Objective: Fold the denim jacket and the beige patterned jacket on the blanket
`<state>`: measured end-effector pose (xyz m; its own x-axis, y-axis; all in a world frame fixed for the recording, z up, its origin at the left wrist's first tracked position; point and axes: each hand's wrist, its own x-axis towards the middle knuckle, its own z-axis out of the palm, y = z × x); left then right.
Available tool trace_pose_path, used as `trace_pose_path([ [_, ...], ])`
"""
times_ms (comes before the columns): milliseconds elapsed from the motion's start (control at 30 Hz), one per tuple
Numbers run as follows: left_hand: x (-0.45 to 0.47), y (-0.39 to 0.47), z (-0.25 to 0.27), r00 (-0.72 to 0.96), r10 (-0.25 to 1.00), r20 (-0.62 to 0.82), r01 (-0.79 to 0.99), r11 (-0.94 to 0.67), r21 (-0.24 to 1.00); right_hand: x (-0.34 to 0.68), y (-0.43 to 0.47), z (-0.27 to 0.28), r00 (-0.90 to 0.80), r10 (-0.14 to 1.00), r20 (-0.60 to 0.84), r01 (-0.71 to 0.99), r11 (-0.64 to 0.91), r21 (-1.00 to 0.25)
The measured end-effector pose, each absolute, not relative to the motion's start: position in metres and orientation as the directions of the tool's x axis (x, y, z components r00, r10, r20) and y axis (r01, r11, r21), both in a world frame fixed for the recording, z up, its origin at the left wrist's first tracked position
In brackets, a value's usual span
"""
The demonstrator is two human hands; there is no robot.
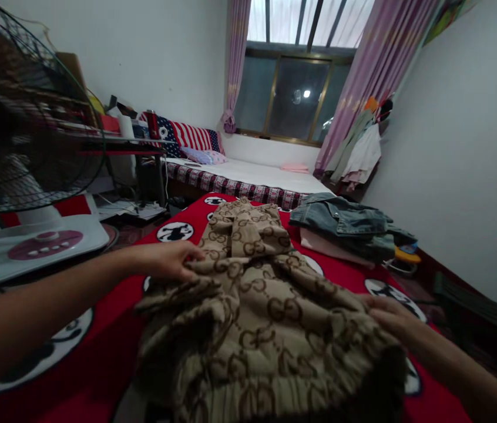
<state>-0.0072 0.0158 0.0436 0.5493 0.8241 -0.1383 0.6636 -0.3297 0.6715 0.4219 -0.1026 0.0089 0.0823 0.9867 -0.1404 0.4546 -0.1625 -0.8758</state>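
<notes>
Tan trousers (284, 308) with a brown letter pattern lie on a red blanket (114, 320) printed with white and black round figures. Their gathered elastic waistband (266, 399) is nearest me, its opening partly dark, and the legs stretch away toward the window. At the left side of the cloth, my left hand (171, 260) is closed on a bunched edge, thumb and fingers pinching it. My right hand (387, 317) grips the opposite side near the waistband; its fingertips are partly hidden by fabric.
Folded denim clothes (341, 217) are stacked on a pale pink item (330, 247) at the right. A fan (32, 141) stands close on the left, beside a cluttered desk (129, 144). Behind is a bed (266, 173) under a window. More clothes (361, 150) hang by the curtain.
</notes>
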Motion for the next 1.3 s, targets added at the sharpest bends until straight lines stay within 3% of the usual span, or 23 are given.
trace_pose_path([
  [67, -0.019, 0.012, 0.040, 0.578, 0.753, -0.315, 0.728, -0.302, 0.615, 0.433, -0.112, 0.004, -0.099, 0.920, -0.380, 0.591, -0.253, -0.766],
  [100, -0.023, 0.015, 0.040, 0.574, 0.730, -0.371, 0.755, -0.297, 0.584, 0.435, -0.112, 0.004, -0.123, 0.907, -0.404, 0.634, -0.241, -0.735],
  [167, -0.020, 0.029, 0.047, 0.572, 0.721, -0.391, 0.773, -0.316, 0.550, 0.431, -0.102, 0.013, -0.046, 0.971, -0.234, 0.667, -0.145, -0.731],
  [233, -0.003, 0.046, 0.057, 0.580, 0.773, -0.258, 0.742, -0.371, 0.558, 0.413, -0.083, 0.029, 0.005, 1.000, -0.029, 0.607, -0.027, -0.795],
  [367, 0.066, 0.063, 0.048, 0.490, 0.857, 0.161, 0.705, -0.498, 0.505, 0.350, -0.028, 0.043, -0.004, 0.991, 0.135, 0.465, 0.122, -0.877],
  [467, 0.120, 0.056, 0.005, 0.439, 0.856, 0.273, 0.793, -0.512, 0.332, 0.307, 0.010, 0.021, -0.031, 0.944, 0.328, 0.707, 0.252, -0.661],
  [567, 0.146, 0.046, -0.038, 0.364, 0.864, 0.348, 0.867, -0.450, 0.211, 0.285, 0.030, -0.014, -0.049, 0.952, 0.304, 0.889, 0.180, -0.420],
  [633, 0.149, 0.042, -0.051, 0.359, 0.851, 0.383, 0.863, -0.460, 0.211, 0.282, 0.035, -0.033, -0.028, 0.957, 0.289, 0.918, 0.139, -0.370],
  [700, 0.144, 0.041, -0.052, 0.375, 0.832, 0.408, 0.822, -0.502, 0.268, 0.287, 0.037, -0.044, -0.006, 0.945, 0.326, 0.890, 0.153, -0.429],
  [767, 0.139, 0.040, -0.046, 0.371, 0.801, 0.470, 0.766, -0.550, 0.332, 0.298, 0.043, -0.048, 0.079, 0.924, 0.374, 0.782, 0.175, -0.599],
  [833, 0.136, 0.038, -0.040, 0.349, 0.762, 0.546, 0.720, -0.591, 0.363, 0.317, 0.051, -0.048, 0.267, 0.863, 0.429, 0.567, 0.219, -0.794],
  [900, 0.135, 0.037, -0.037, 0.332, 0.734, 0.593, 0.708, -0.609, 0.358, 0.345, 0.060, -0.046, 0.511, 0.732, 0.450, 0.310, 0.332, -0.891],
  [967, 0.135, 0.037, -0.039, 0.325, 0.760, 0.564, 0.738, -0.576, 0.352, 0.377, 0.065, -0.043, 0.737, 0.538, 0.410, 0.172, 0.437, -0.883],
  [1067, 0.135, 0.040, -0.044, 0.316, 0.862, 0.397, 0.813, -0.462, 0.355, 0.424, 0.062, -0.039, 0.916, 0.263, 0.302, 0.180, 0.401, -0.898],
  [1133, 0.135, 0.042, -0.047, 0.311, 0.903, 0.298, 0.852, -0.403, 0.335, 0.444, 0.055, -0.039, 0.953, 0.161, 0.255, 0.195, 0.316, -0.928],
  [1233, 0.133, 0.044, -0.046, 0.302, 0.912, 0.277, 0.879, -0.379, 0.290, 0.455, 0.049, -0.043, 0.967, 0.101, 0.233, 0.205, 0.234, -0.950],
  [1300, 0.132, 0.043, -0.043, 0.302, 0.907, 0.294, 0.888, -0.380, 0.258, 0.456, 0.050, -0.044, 0.924, 0.216, 0.315, 0.276, 0.195, -0.941],
])
